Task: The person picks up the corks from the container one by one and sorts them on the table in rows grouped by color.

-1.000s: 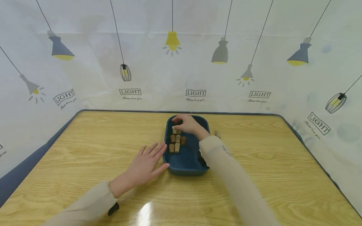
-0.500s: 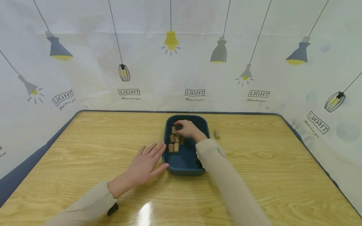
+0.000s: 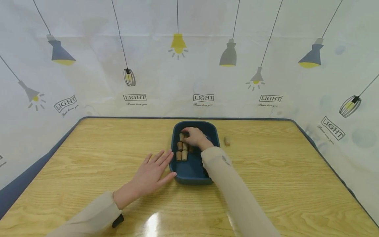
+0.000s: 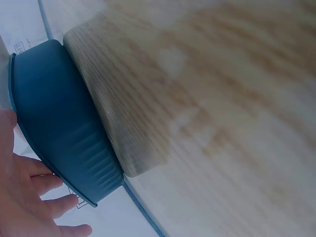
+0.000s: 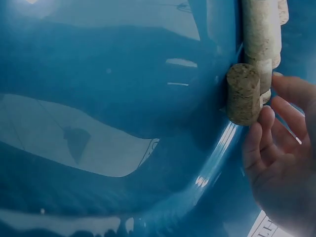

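A tan, speckled cylindrical cork (image 5: 243, 95) sits at the curled fingers of the right hand (image 3: 196, 136), beside further brown and tan corks (image 3: 184, 155) inside a blue, rounded-rectangular tray (image 3: 193, 169); whether these fingers pinch one cannot be told. The left hand's (image 3: 151, 174) spread fingers touch the left rim. Right of both hands' fingers, a lone pale cork (image 3: 227, 141) rests on the yellow wood-grain surface (image 3: 118, 138).

There is one dark blue rectangular tray (image 3: 192, 168) with rounded corners. Inside, at least six brown tapered cork stoppers (image 3: 179, 156) are visible; the right hand (image 3: 195, 136) hides the exact number. On the right lies one pale cork stopper (image 3: 227, 141). The hands are two, with the left hand (image 3: 149, 176). On the far side there are eight printed lamps (image 3: 178, 42).
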The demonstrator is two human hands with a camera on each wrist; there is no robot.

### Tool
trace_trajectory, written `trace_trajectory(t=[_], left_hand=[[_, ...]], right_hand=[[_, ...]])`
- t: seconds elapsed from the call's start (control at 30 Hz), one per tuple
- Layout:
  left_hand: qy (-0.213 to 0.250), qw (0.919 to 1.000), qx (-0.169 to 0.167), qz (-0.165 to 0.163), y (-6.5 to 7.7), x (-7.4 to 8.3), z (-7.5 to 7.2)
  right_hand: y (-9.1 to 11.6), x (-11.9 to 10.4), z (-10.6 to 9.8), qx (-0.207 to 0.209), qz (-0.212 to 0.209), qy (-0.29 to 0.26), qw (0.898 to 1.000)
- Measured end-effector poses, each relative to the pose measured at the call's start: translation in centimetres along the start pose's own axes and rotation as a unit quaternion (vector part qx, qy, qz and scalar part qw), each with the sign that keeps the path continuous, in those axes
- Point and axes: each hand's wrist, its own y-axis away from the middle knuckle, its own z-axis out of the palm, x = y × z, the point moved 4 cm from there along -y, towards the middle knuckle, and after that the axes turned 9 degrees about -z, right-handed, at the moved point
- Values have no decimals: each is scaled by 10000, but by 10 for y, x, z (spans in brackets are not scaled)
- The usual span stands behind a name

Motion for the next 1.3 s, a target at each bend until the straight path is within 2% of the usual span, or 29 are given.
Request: trace_trajectory(t=[0.2,0.57,0.9,1.3], left_hand=[[-20,10000,-20,-9,1,0,0],[15,10000,-45,-44,1,0,0],[45,10000,-66,-13,1,1,1],[67,9999,73,37,0,1,0]], right_hand=[[-2,0,4,-69,-33,45,10000],[-1,-2,6,-71,300,108,9995],[-4,1,10,92,470,77,9988],[-4,-4,-1,143,256,155,9994]])
